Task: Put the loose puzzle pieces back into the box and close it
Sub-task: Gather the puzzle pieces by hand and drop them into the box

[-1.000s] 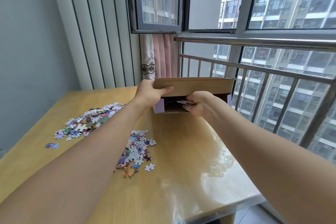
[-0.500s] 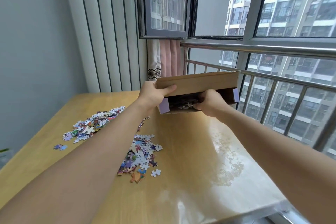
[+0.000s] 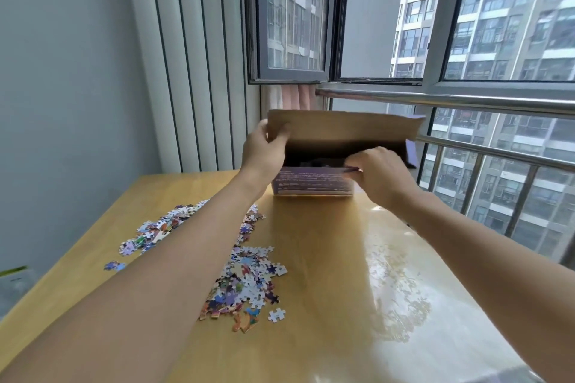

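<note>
Closest to me, both my forearms reach out over the wooden tabletop (image 3: 326, 305), which shines with window glare on its right side. Under and just right of my left forearm lies a heap of loose puzzle pieces (image 3: 245, 286), with one white piece (image 3: 276, 315) a little apart at its near right edge. A second heap (image 3: 155, 232) sits farther left, and a small pair of bluish pieces (image 3: 114, 265) lies alone toward the left edge.

Farther out, the box (image 3: 314, 182) rests at the far end of the tabletop, its purple printed front wall facing me. Its brown cardboard lid (image 3: 342, 127) is raised, tilted up over the dark opening. My left hand (image 3: 263, 152) grips the lid's left end, thumb on the near face, fingers behind. My right hand (image 3: 378, 172) is at the front wall's top right corner, fingers curled over the rim and pinching it; I cannot tell whether it also holds any pieces. The inside is too dark to make out the contents clearly.

Beyond the box stand a metal railing (image 3: 466, 99), an open window (image 3: 292, 15), a pink curtain (image 3: 295, 98) and apartment blocks outside.
</note>
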The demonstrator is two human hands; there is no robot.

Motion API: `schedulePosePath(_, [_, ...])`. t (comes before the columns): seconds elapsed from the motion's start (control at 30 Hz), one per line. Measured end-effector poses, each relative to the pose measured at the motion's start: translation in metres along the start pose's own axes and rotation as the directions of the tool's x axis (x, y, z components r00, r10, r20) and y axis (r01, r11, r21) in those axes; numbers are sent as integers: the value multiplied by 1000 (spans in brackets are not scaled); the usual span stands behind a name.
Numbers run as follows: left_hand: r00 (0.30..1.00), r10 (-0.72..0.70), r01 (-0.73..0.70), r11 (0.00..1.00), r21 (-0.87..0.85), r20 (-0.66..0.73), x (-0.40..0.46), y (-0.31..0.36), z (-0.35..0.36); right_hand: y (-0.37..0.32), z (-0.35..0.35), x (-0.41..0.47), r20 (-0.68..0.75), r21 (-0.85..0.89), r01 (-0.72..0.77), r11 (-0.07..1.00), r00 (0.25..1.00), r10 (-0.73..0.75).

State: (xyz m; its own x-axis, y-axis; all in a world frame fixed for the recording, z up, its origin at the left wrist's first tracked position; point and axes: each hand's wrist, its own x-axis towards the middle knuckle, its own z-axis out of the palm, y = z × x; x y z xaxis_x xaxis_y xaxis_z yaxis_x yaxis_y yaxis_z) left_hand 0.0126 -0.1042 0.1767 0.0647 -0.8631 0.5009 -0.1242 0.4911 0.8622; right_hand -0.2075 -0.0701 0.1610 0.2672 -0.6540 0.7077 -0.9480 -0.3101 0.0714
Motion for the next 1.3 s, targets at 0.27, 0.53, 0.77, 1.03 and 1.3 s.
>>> schedulePosePath(0.27, [992, -109, 110, 994, -7, 61, -5, -12, -5, 4, 1, -6, 134, -5, 20, 1000, 991, -19])
schedulePosePath(0.53, [958, -193, 199, 980, -8, 211, -24, -50, -5, -13, 23, -33, 350, -54, 12, 998, 937, 8])
schedulePosePath(0.77, [941, -275, 264, 961, 83, 198, -54, -81, -8, -38, 44, -58, 492, 49, -10, 999, 870, -15])
schedulePosePath(1.03, [821, -352, 236, 926, 294, 450, -79, -119, -4, -74, 34, -48, 575, 373, -250, 894, 818, -11])
schedulePosePath(1.3, [877, -262, 163, 951, 265, 403, -82, -99, -61, -128, 36, -43, 659, 316, -204, 927, 750, -60])
